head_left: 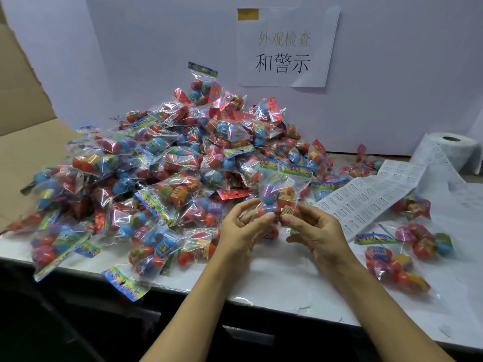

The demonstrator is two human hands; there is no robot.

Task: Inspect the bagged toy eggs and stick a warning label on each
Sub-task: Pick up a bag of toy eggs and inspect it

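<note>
paper sign (287,48) on wall | reads 外观检查 / 和警示

A white table (274,288) runs across the view, its front edge above a dark space below. Behind it stands a white board (392,74) as a back wall. A sheet of paper (286,48) hangs on that board, fixed at its upper left corner by a strip of yellowish tape (247,14); the sheet bears two lines of printed Chinese characters, the upper line faint and the lower line black. Its lower right corner curls away from the board. At the left, a brown cardboard panel (23,105) leans against the board, and its lower flap lies flat on the table.
</note>
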